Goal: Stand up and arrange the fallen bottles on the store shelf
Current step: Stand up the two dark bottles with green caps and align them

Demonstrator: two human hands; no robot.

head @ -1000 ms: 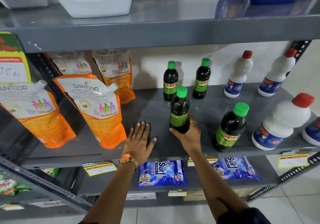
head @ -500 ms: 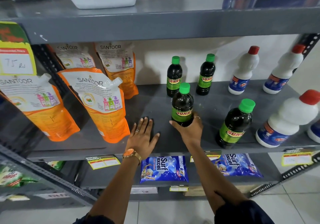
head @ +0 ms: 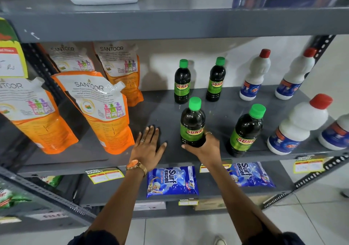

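Gripping the base of an upright dark bottle (head: 192, 121) with a green cap, the right hand (head: 204, 147) holds it near the front edge of the grey shelf (head: 162, 112). The left hand (head: 148, 147) lies flat and spread on the shelf, just left of this bottle. Three more dark bottles stand upright: one (head: 245, 131) to its right, two (head: 182, 82) (head: 216, 80) behind. All hold dark liquid.

Bright, even lighting; soft shadows behind bottles (head: 181, 82); glare on upper shelf (head: 188, 0); wide-angle bending and blur at edges
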